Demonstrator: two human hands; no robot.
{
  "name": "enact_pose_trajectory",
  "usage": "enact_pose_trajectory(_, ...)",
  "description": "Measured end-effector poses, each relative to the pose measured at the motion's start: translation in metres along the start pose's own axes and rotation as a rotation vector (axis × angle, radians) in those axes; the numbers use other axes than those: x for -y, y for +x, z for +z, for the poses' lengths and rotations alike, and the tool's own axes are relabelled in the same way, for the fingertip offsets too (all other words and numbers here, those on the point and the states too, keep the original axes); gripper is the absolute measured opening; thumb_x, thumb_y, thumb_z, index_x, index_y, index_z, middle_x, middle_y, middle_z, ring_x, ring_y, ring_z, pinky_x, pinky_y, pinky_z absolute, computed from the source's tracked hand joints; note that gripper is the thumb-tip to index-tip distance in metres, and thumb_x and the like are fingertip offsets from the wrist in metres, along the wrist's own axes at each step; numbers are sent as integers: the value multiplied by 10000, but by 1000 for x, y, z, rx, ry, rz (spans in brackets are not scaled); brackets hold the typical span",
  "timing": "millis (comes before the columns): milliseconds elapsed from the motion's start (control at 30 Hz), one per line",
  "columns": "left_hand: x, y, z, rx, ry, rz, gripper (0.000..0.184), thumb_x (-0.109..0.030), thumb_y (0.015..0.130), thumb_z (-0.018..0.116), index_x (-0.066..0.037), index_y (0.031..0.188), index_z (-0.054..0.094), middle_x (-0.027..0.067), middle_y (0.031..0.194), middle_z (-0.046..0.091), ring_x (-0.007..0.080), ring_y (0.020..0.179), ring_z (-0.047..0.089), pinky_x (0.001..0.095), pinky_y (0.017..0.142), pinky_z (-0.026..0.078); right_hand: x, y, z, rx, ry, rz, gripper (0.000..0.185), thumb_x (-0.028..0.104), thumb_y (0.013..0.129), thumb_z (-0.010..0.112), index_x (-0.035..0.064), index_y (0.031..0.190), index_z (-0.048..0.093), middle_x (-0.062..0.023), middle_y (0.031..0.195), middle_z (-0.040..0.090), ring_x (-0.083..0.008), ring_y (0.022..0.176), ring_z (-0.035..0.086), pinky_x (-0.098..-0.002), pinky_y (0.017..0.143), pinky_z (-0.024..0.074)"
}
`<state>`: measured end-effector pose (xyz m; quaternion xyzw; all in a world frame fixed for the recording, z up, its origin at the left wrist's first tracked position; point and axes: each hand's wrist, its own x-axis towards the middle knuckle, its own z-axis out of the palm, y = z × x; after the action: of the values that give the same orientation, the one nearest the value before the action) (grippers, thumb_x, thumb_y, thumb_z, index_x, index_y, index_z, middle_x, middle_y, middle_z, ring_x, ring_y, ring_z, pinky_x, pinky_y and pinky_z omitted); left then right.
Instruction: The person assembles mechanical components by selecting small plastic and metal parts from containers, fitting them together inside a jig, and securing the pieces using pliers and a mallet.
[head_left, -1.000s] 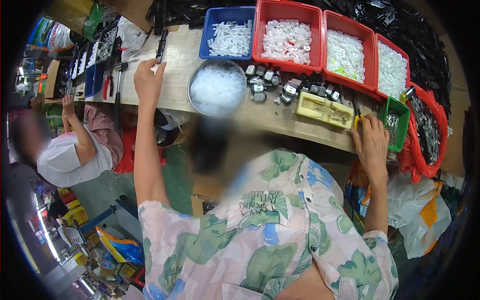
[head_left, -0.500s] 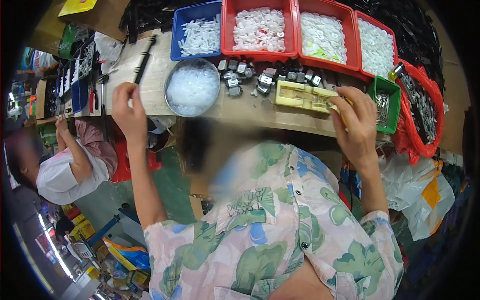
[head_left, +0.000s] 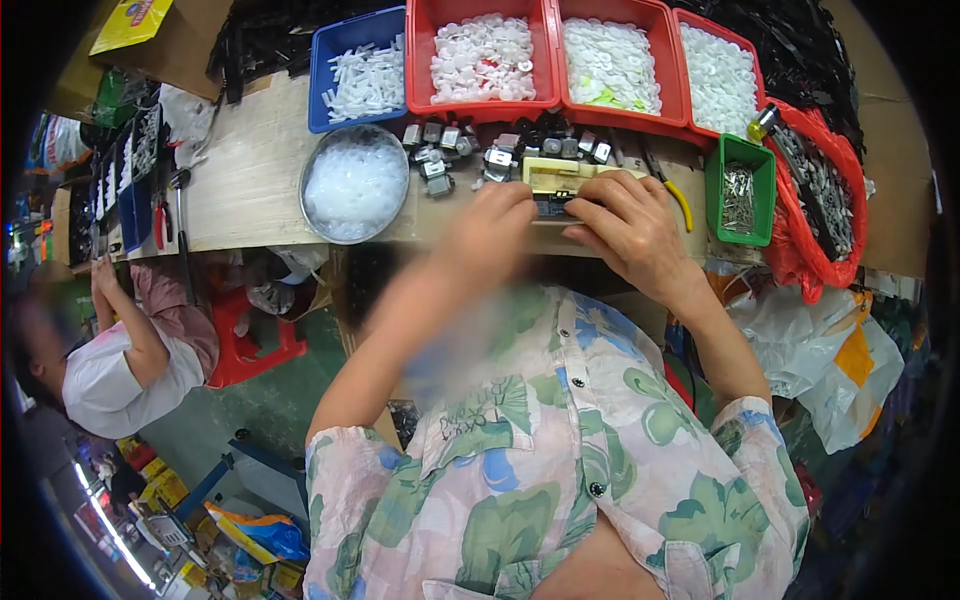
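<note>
A cream plastic fixture (head_left: 556, 172) lies at the table's front edge, with a small dark part (head_left: 550, 208) at its near side. My left hand (head_left: 490, 228) reaches to the fixture's left end; it is smeared by motion, and what its fingers hold cannot be made out. My right hand (head_left: 636, 225) is at the right side, its fingers bent and closed at the end of the dark part. Pliers with yellow handles (head_left: 681, 205) lie just right of this hand. Behind the fixture sit several small metal-and-black motor-like pieces (head_left: 437, 165).
A round metal bowl (head_left: 309, 215) of clear white pieces stands at left. Behind are a blue bin (head_left: 318, 95) and red bins (head_left: 418, 60) of white parts. At right are a green box (head_left: 770, 200) of metal pins and a red bag (head_left: 858, 200). Another person (head_left: 130, 350) sits at left.
My left hand has moved right from beside the bowl to the fixture. My right hand has shifted left along it, and the pliers now lie on the table. The long black strip at left is gone.
</note>
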<state>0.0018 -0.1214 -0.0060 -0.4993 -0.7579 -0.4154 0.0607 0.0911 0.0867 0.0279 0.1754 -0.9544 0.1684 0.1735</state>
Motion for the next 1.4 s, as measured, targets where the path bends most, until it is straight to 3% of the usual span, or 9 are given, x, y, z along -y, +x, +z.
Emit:
enact_pose_trajectory(167, 5, 4, 8, -32, -21, 29, 239, 84, 769, 688, 25, 995, 636, 145, 1023, 621, 319, 906, 625, 378, 753, 523, -11, -3, 6, -26, 28, 49, 146, 109, 794, 674, 98, 939, 659, -21, 943, 612, -198, 939, 610, -357, 795, 408)
enact_pose_trajectory(300, 8, 16, -9, -111, 192, -71, 320, 45, 773, 714, 0, 1086, 663, 149, 1094, 621, 330, 1001, 607, 388, 839, 525, -22, -6, 11, -13, -99, 67, 132, 106, 792, 647, 100, 923, 658, -14, 943, 610, -194, 942, 598, -358, 796, 410)
enact_pose_trajectory(400, 23, 19, -19, 89, 343, -78, 332, -8, 772, 724, 7, 1095, 652, 132, 1100, 626, 339, 1096, 555, 427, 931, 479, -24, -3, 11, 10, -106, 74, 132, 111, 788, 623, 103, 914, 657, -14, 935, 604, -191, 961, 591, -363, 803, 415)
enact_pose_trajectory(700, 27, 37, -23, 223, 289, -91, 311, 25, 744, 716, 19, 1038, 615, 150, 998, 601, 350, 984, 535, 440, 882, 464, -26, 8, 14, 84, -73, 23, 64, 113, 774, 610, 85, 818, 647, -33, 893, 585, -209, 951, 577, -365, 785, 428)
enact_pose_trajectory(900, 32, 35, -26, 135, 218, -127, 244, 25, 799, 681, 26, 1031, 608, 155, 980, 608, 350, 973, 533, 421, 864, 451, -25, 13, 11, 40, 61, 72, 108, 145, 810, 694, 78, 891, 666, -46, 917, 597, -228, 912, 585, -375, 776, 420)
enact_pose_trajectory(967, 34, 36, -26, 100, 208, -138, 210, 14, 825, 666, 26, 1028, 615, 156, 975, 613, 348, 960, 537, 415, 857, 449, -23, 21, 16, -77, 63, 73, 212, 169, 816, 732, 78, 994, 663, -50, 946, 603, -231, 912, 592, -380, 777, 417)
enact_pose_trajectory(1133, 37, 41, -27, 46, 146, -197, 137, -35, 873, 632, 13, 1000, 645, 167, 943, 615, 359, 934, 537, 430, 847, 449, -8, 55, 32, -174, 43, 15, 255, 145, 837, 674, 86, 1082, 640, -41, 972, 605, -211, 945, 600, -372, 788, 416)
enact_pose_trajectory(1233, 34, 41, -28, 1, 87, -202, 143, -49, 929, 602, 42, 1033, 636, 163, 936, 623, 325, 892, 555, 383, 816, 453, -6, 63, 36, -171, 17, -22, 235, 132, 854, 621, 83, 1083, 638, -36, 974, 604, -194, 954, 601, -357, 793, 412)
enact_pose_trajectory(1400, 32, 38, -26, 65, -224, -569, 220, -155, 988, 599, 34, 1085, 654, 95, 885, 609, 178, 844, 542, 302, 744, 439, -9, 60, 36, -158, -6, -36, 229, 149, 820, 686, 86, 1037, 648, -29, 955, 608, -187, 945, 601, -347, 784, 409)
